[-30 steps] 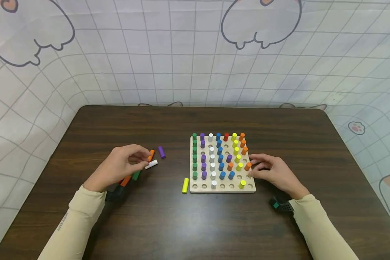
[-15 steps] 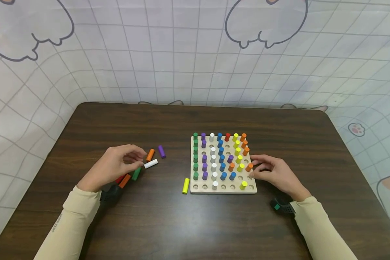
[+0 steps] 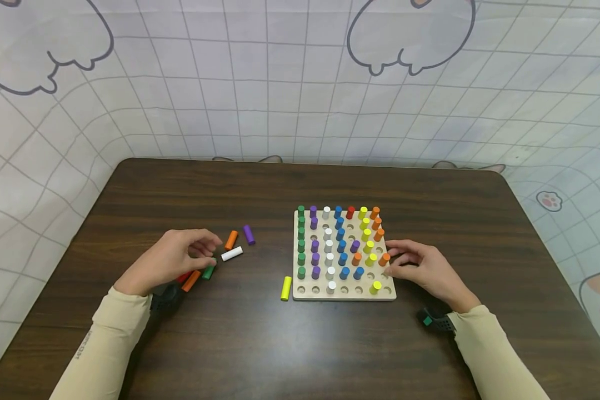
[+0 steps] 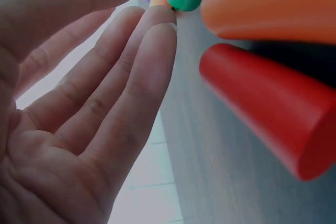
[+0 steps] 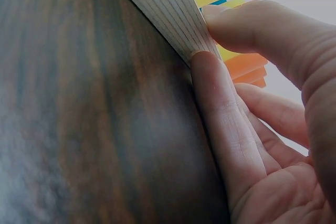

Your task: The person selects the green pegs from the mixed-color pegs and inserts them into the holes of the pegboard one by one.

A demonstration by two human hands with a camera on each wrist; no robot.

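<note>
My left hand (image 3: 177, 260) hovers low over loose pegs at the left, with nothing between its fingers. Its fingertips are close to a green peg (image 3: 208, 271); in the left wrist view, a red peg (image 4: 268, 108) and an orange peg (image 4: 268, 6) lie beside the fairly straight fingers (image 4: 139, 72). A square wooden pegboard (image 3: 308, 295) carries upright pegs in coloured columns, with some holes bare. My right hand (image 3: 422, 269) grips the board's right edge. In the right wrist view, the thumb lies on top and the index finger against the layered side (image 5: 165, 9).
Between the left hand and the board lie a white peg (image 3: 232, 254), an orange peg (image 3: 231, 240) and a purple peg (image 3: 249, 234). A yellow peg (image 3: 286, 288) lies right beside the board's left edge. A patterned cloth (image 3: 280, 83) hangs behind the dark wooden table (image 3: 260, 344).
My left hand has drawn back leftward and slightly nearer from the white peg to the green one. The white peg stays on the table. My right hand keeps its grip on the board.
</note>
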